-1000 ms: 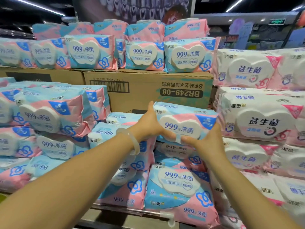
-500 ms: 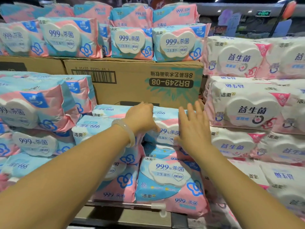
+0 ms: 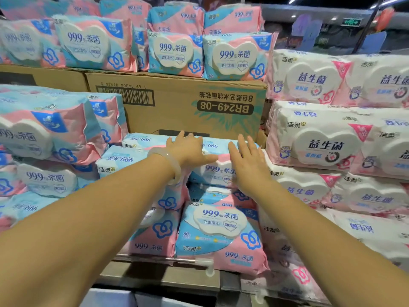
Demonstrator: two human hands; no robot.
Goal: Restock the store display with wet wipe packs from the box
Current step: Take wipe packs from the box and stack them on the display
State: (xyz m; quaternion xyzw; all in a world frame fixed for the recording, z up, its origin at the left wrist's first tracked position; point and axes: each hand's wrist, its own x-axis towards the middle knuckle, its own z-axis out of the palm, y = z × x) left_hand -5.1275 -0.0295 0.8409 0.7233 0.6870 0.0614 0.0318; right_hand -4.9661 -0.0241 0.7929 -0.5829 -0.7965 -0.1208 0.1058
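A blue-and-pink wet wipe pack (image 3: 218,171) with a white heart lid lies on top of the middle stack of the display. My left hand (image 3: 188,149) rests flat on its left top side, fingers spread, a pale bangle on the wrist. My right hand (image 3: 247,160) lies flat over its right end, fingers apart. Neither hand grips the pack. More packs of the same kind (image 3: 219,229) are stacked under it. No supply box with loose packs is in view.
A brown cardboard carton (image 3: 177,103) stands behind the stack and carries another row of blue-pink packs (image 3: 174,54). White-and-pink packs (image 3: 327,140) fill the right side. More blue-pink packs (image 3: 44,134) sit at left. The shelf's front rail (image 3: 163,260) runs below.
Both hands held the pack by its sides a second ago, set it on the stack and let go. They now lie flat on it, and the view has tilted down a little.
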